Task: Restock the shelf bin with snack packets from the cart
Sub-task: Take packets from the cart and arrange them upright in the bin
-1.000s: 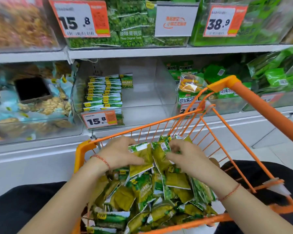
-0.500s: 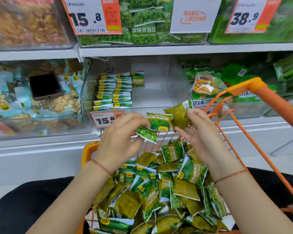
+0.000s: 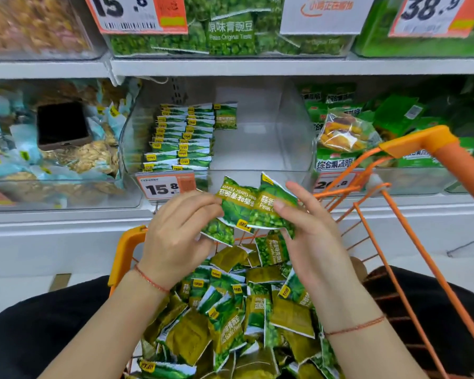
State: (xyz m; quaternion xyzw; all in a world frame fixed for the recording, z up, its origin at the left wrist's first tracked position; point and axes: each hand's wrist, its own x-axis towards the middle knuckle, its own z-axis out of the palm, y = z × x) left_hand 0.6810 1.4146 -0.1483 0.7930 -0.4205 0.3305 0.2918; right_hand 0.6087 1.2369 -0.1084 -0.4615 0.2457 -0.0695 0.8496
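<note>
centrally, a small bunch of green snack packets [image 3: 253, 207] is held up above the cart [image 3: 419, 144], just in front of the shelf edge. the printed faces are turned toward the camera; "peas garlic flavor" can be read on them, partly upside down. the left hand [image 3: 179, 231] is curled round the left side of the bunch, with one more packet tucked under its fingers. the right hand [image 3: 309, 228] pinches the right side, thumb laid across the front and fingers behind. both grips are thus clamped on the packets. a thin red cord is worn on each wrist.

below the hands, the orange wire cart is seen heaped with loose packets [image 3: 246, 318] of the same kind, lying at all angles, some face up, some showing the olive back.

beyond the held bunch, the clear shelf bin [image 3: 290, 143] is noted on the middle shelf. two neat rows of packets [image 3: 182, 140] are stacked along its left side, with one packet standing upright behind them; the right part of the bin floor is bare. a price tag [image 3: 164, 187] reading 15.8 is fixed to the bin front, just left of the held bunch.

to the left, a bin of pale blue packets [image 3: 19, 149] is seen, with a dark flat object lying on top. to the right, bins of other green bags are partly hidden by the cart handle. on the shelf above, bags marked "peas original taste" [image 3: 230, 34] are stored behind larger price cards.
</note>
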